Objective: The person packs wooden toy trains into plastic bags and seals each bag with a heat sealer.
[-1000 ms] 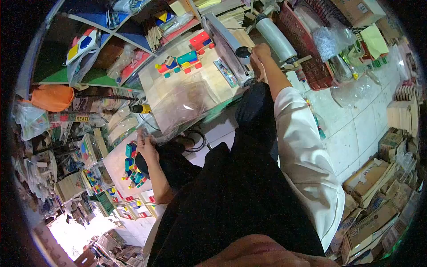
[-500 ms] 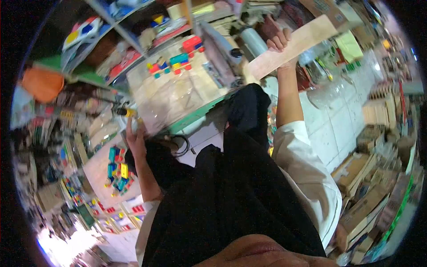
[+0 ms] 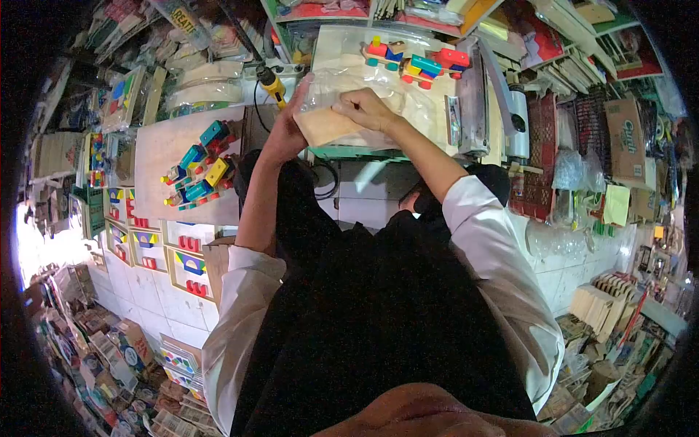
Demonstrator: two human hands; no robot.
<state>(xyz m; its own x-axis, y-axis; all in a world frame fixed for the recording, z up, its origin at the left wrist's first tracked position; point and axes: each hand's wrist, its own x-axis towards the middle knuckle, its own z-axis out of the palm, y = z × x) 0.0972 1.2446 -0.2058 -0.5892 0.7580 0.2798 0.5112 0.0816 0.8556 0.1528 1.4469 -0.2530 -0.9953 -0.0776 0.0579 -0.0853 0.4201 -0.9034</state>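
Head view: both hands, left hand [image 3: 286,131] and right hand [image 3: 364,109], grip wooden board [image 3: 324,125].

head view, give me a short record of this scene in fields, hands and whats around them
left hand: left hand at the edge of a clear plastic bag, by the wooden board
right hand: right hand on top of a pale wooden board, fingers curled over it
board: lies at the near edge of the worktable, partly inside the bag as far as I can tell
on worktable: coloured toy train, sealing machine
left of hands: board with coloured blocks
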